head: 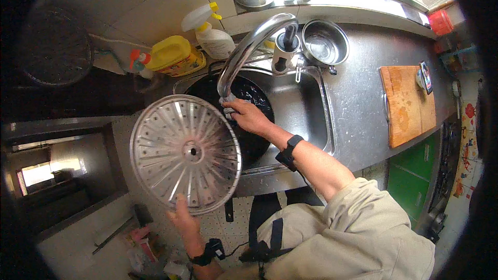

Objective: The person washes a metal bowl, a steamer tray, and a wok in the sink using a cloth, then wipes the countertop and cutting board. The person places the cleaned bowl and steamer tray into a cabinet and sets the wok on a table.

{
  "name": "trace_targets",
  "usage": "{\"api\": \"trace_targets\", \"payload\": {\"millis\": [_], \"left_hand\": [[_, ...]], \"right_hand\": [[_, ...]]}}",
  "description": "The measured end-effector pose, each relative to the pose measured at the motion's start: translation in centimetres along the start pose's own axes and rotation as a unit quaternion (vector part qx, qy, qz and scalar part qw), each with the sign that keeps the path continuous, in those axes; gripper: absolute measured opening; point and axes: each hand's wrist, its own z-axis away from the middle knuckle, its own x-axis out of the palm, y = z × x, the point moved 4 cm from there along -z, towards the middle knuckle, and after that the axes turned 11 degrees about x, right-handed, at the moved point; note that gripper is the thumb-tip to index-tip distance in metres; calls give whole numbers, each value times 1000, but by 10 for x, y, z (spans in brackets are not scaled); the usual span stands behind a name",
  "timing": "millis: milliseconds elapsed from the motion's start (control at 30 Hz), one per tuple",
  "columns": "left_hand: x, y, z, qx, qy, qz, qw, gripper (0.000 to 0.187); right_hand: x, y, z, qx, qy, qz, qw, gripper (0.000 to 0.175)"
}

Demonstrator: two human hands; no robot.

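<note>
My left hand [184, 217] grips the near rim of a round perforated metal steamer plate [167, 140], thumb on top. The plate is held up at the left of the sink, with radiating ridges and a small central hole. My right hand [251, 116] pinches a small grey wad [228, 105], perhaps a cloth or scouring pad, just below the spout of the chrome faucet [243, 46]. Under that hand a large black pan [258, 99], shiny inside, sits in the left part of the stainless steel sink [301, 105]. The plate and my arm hide part of the pan.
Behind the sink stand a spray bottle [214, 39], a yellow tub [177, 56] and a steel saucepan [325, 44]. A wooden cutting board [406, 105] with a phone [426, 77] propped on it lies at the right. Another dark round perforated plate [56, 48] leans at the far left.
</note>
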Motion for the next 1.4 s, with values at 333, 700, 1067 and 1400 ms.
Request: {"api": "trace_targets", "payload": {"millis": [333,700,1067,1400], "left_hand": [[-56,35,16,182,73,-75,978,39],[7,18,-23,100,-99,33,990,46],[-29,55,-20,25,-162,211,964,51],[-32,26,-42,-151,-180,106,966,51]], "right_hand": [[-34,-49,25,93,-72,189,975,38],[-42,-53,89,195,32,-63,978,43],[34,-84,130,233,133,-142,953,48],[45,-37,149,263,149,-133,944,32]]}}
